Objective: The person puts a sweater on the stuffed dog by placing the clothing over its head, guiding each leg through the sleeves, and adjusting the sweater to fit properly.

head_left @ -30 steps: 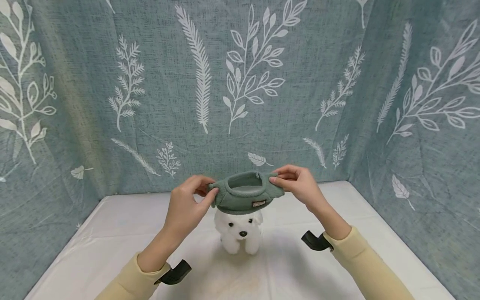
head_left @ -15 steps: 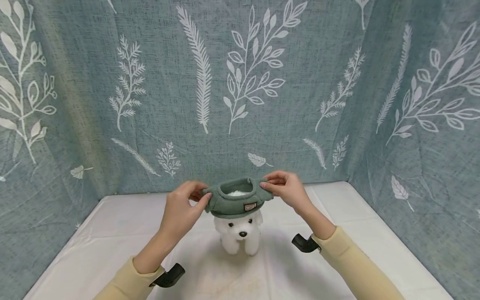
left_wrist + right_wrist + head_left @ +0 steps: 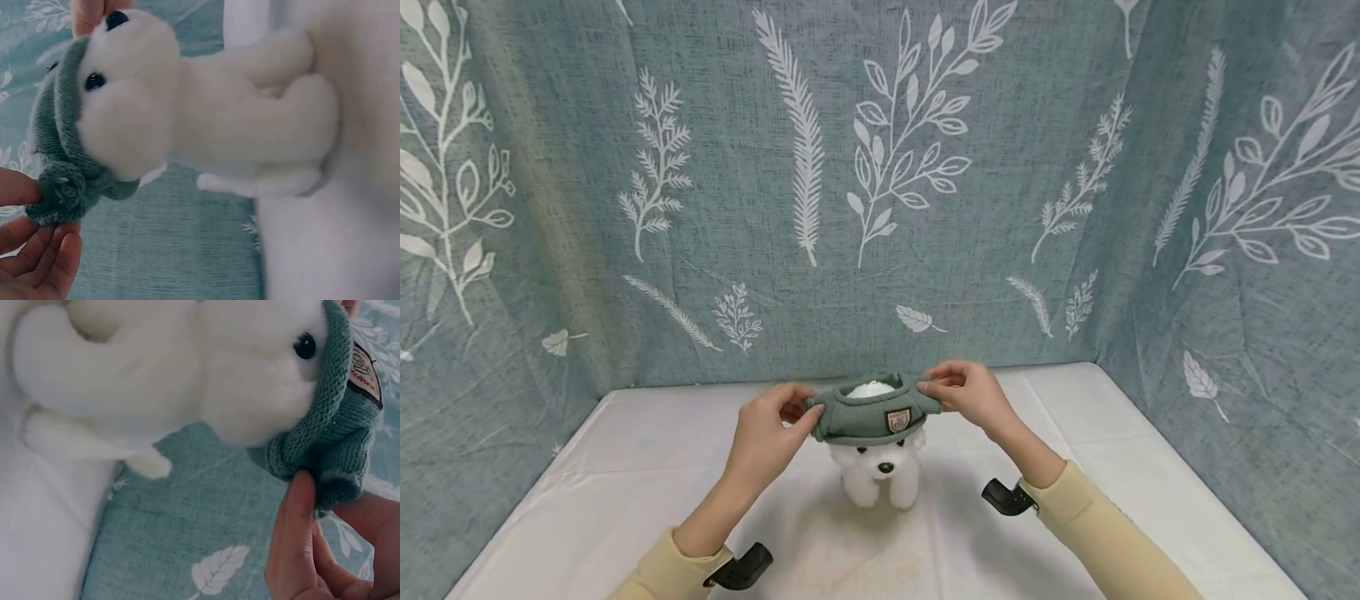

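Observation:
A small green knitted sweater [image 3: 857, 423] sits over the top of a white plush dog's [image 3: 883, 482] head. Its lower hem lies just above the dog's eyes, and white fur shows through the neck opening. On the front is a patch [image 3: 364, 375] with lettering. My left hand [image 3: 766, 432] pinches one short sleeve between thumb and fingers; in the left wrist view that sleeve's rolled cuff [image 3: 62, 187] bunches at the fingertips. The other sleeve is pinched by my right hand [image 3: 973, 398]. The dog stands upright, facing me, its ears mostly hidden under the knit.
A white cloth [image 3: 647, 467] covers the table under the dog. Blue-green curtains [image 3: 715, 167] with white leaf prints enclose the back and both sides. Black camera mounts [image 3: 743, 567] stick out from both yellow sleeve cuffs.
Both hands have lowered the sweater and shifted it slightly left. Its hem has come down to the dog's eyes, and the top of the head now shows in the neck opening.

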Motion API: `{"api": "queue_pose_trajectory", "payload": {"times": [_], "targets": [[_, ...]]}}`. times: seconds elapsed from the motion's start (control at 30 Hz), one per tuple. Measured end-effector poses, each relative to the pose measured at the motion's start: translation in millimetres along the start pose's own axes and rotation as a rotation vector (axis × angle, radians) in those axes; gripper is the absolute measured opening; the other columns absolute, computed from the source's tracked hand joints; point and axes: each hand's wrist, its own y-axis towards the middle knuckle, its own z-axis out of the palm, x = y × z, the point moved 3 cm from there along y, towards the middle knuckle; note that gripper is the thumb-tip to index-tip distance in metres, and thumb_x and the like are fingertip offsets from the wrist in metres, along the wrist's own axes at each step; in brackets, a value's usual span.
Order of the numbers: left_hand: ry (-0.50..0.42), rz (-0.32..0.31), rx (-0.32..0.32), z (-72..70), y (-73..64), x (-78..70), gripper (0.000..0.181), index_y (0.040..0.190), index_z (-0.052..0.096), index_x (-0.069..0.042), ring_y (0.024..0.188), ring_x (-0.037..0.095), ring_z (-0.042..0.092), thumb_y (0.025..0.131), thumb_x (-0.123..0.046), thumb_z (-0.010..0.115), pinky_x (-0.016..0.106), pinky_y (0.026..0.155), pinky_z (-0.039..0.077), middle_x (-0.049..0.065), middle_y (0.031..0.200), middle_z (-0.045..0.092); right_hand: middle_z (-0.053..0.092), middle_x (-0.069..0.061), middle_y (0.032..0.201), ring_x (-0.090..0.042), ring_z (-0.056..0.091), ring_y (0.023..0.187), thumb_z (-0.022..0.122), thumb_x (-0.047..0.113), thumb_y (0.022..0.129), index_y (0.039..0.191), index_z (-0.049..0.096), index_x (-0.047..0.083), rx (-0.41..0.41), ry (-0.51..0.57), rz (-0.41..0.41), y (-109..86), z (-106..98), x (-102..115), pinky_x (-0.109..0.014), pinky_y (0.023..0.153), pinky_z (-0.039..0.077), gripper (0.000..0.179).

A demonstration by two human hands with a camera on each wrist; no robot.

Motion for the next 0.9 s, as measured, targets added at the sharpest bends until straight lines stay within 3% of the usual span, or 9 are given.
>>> {"api": "queue_pose_trajectory", "payload": {"times": [0.27, 0.43, 0.53, 0.63, 0.73, 0.9], "targets": [[0.003, -0.062, 0.044, 4.3, -5.3, 5.9, 0.01, 0.096, 0.069, -0.011, 0.075, 0.012, 0.062, 0.087, -0.014, 0.069, 0.026, 0.068, 0.052, 0.001, 0.082, 0.066, 0.068, -0.01, 0.098, -0.013, 0.064, 0.08, 0.07, 0.026, 0.087, 0.109, 0.067, 0.004, 0.055, 0.022, 0.015, -2.8, 0, -5, -0.032, 0.073, 0.057, 0.031], [0.013, -0.013, -0.055, -2.0, -6.9, 2.7, 0.017, 0.102, 0.067, -0.009, 0.086, 0.018, 0.062, 0.086, -0.016, 0.07, 0.036, 0.074, 0.053, 0.003, 0.095, 0.065, 0.068, -0.014, 0.101, -0.018, 0.068, 0.081, 0.068, 0.027, 0.088, 0.112, 0.066, 0.003, 0.055, 0.035, 0.002, -9.6, -7, -2, -0.032, 0.075, 0.058, 0.034], [-0.002, 0.029, -0.112, -6.5, -11.1, -2.3, 0.019, 0.101, 0.066, -0.011, 0.089, 0.015, 0.06, 0.085, -0.017, 0.072, 0.033, 0.074, 0.052, 0.0, 0.098, 0.064, 0.068, -0.012, 0.097, -0.018, 0.069, 0.081, 0.068, 0.029, 0.088, 0.111, 0.066, 0.005, 0.032, 0.028, 0.003, -17.0, -14, 1, -0.032, 0.075, 0.058, 0.034], [-0.085, 0.031, -0.091, -8.6, -17.4, -7.0, 0.015, 0.097, 0.067, -0.015, 0.085, 0.01, 0.061, 0.084, -0.018, 0.073, 0.028, 0.072, 0.052, -0.005, 0.093, 0.065, 0.069, -0.012, 0.093, -0.018, 0.07, 0.081, 0.068, 0.029, 0.088, 0.109, 0.065, 0.003, 0.029, 0.041, -0.006, -27.1, -19, 3, -0.032, 0.075, 0.058, 0.034], [-0.194, -0.042, -0.007, -7.7, -24.6, -10.3, 0.009, 0.093, 0.069, -0.018, 0.08, 0.006, 0.061, 0.085, -0.023, 0.072, 0.024, 0.072, 0.052, -0.007, 0.087, 0.067, 0.07, -0.013, 0.092, -0.018, 0.07, 0.081, 0.068, 0.026, 0.088, 0.107, 0.065, -0.002, 0.065, 0.082, -0.017, -37.9, -19, 3, -0.034, 0.076, 0.058, 0.034], [-0.388, -0.28, 0.17, 3.0, -34.2, -10.1, 0.016, 0.09, 0.072, -0.012, 0.076, 0.009, 0.062, 0.085, -0.028, 0.072, 0.025, 0.07, 0.052, 0.002, 0.084, 0.07, 0.072, -0.012, 0.087, -0.021, 0.071, 0.078, 0.07, 0.024, 0.086, 0.102, 0.066, -0.005, 0.154, 0.138, 0.002, -47.0, -9, 0, -0.037, 0.075, 0.058, 0.034]]}}
